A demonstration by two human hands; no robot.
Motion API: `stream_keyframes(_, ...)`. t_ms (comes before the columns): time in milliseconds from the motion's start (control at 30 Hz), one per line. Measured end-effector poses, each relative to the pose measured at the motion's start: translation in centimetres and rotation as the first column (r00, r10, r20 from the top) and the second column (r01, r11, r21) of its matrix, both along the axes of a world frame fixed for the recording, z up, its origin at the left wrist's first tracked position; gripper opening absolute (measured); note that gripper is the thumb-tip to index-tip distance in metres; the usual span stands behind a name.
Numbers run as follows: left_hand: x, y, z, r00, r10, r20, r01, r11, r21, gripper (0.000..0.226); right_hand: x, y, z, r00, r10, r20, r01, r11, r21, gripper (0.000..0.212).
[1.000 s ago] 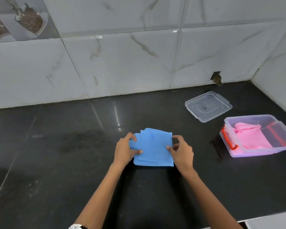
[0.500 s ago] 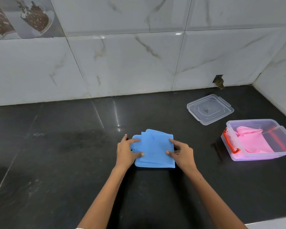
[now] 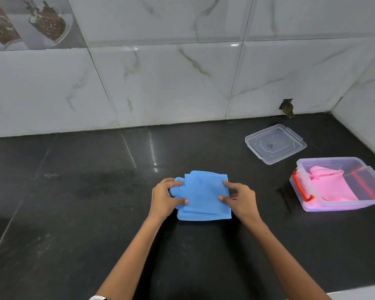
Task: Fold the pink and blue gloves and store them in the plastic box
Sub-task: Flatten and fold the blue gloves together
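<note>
Bare bench (image 3: 78, 213) is seen across the left half and along the front edge. Toward the right back corner the way is narrowed by the lid (image 3: 275, 144) lying flat and the open plastic box (image 3: 338, 185) just in front of it. The back and right edges are closed by tiled wall (image 3: 182, 83).

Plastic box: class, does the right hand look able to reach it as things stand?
Probably yes: the plastic box sits open beside the right hand with only bare counter between, though that hand grips the blue gloves.
</note>
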State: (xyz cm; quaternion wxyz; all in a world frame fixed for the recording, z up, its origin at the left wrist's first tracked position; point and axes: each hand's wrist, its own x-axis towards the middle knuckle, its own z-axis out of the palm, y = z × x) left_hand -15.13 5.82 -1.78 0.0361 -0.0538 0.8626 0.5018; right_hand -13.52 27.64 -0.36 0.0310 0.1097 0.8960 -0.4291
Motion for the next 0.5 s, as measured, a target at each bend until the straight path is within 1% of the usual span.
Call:
stream_keyframes(67,0.0,0.2,0.5,1.0,-0.012,-0.025,0.011,0.999,-0.032,0.058,0.1,0.2,0.3,1.0,0.003,-0.002,-0.003,1.0,-0.014,0.055)
stream_keyframes(233,0.3,0.6,2.3,0.998,-0.024,-0.058,0.021,0.998,-0.052,0.058,0.4,1.0,1.5,1.0,0.016,-0.009,-0.016,0.997,-0.072,0.055)
stream_keyframes(367,0.5,1.4,4.4,0.992,-0.053,-0.111,0.044,0.995,-0.085,0.057,0.9,2.4,3.2,1.0,0.011,-0.014,-0.012,0.993,-0.118,0.057)
stream_keyframes(500,0.3,3.9,6.8,0.98,-0.108,-0.168,0.091,0.99,-0.107,0.054,1.4,5.0,5.4,1.0,-0.011,-0.02,0.008,0.988,-0.155,0.058)
